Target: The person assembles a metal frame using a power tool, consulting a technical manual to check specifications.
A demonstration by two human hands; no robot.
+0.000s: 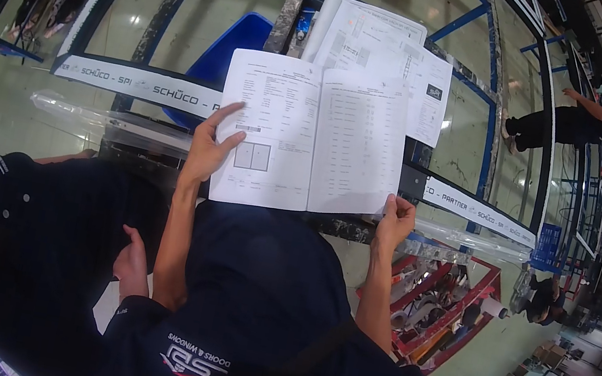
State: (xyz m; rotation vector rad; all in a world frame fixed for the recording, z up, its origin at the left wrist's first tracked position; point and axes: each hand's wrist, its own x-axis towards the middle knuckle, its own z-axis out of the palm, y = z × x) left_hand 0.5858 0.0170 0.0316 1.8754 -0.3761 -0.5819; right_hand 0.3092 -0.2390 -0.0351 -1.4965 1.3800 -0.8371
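Note:
An open stapled booklet (273, 119) of printed sheets, with a small window drawing and columns of text, is spread in front of me. My left hand (213, 144) grips its left edge, thumb on the page. At the lower right corner, my right hand (396, 219) pinches the paper between thumb and fingers. Behind the booklet lie more printed drawing sheets (375, 44), one with a rolled edge, resting on the frame structure. A loose sheet (431, 98) sticks out at their right.
A long frame with white printed tape (474, 210) crosses the view. Beneath it are a blue bin (234, 43) and blue supports. A co-worker (53, 225) is close at left; another person (586, 125) stands back right. A red rack (448, 311) holds parts at lower right.

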